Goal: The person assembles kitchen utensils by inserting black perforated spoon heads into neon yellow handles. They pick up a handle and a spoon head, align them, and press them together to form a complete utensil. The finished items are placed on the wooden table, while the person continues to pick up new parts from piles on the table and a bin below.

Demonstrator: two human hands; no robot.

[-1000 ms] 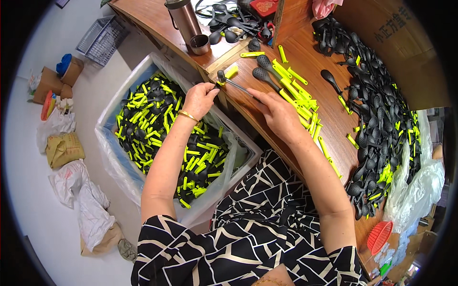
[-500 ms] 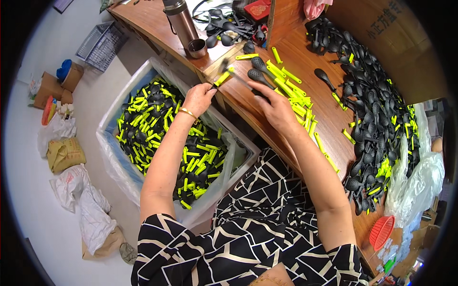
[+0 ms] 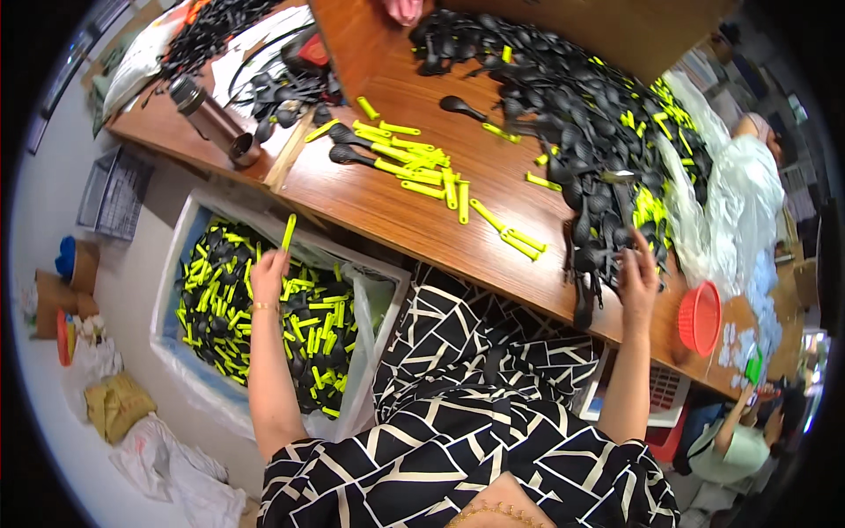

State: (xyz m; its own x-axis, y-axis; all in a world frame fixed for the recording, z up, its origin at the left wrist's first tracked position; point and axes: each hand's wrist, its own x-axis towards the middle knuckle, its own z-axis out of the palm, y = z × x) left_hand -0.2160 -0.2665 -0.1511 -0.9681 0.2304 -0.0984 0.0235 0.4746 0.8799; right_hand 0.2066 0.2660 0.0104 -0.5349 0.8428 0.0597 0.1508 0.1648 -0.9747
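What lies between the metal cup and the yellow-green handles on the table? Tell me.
A pale wooden strip lies between the metal cup and the yellow-green handles, as the head view shows.

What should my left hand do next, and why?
I'd probably lower and release the yellow-green handle: your left hand appears to pinch it over the bin, where many pieces with similar handles lie heaped.

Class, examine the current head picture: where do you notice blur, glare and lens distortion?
Head view: the right hand looks blurred; head view: the wooden tabletop carries a soft sheen, and the clear plastic shows pale highlights; head view: a curved black fisheye border swallows the corners.
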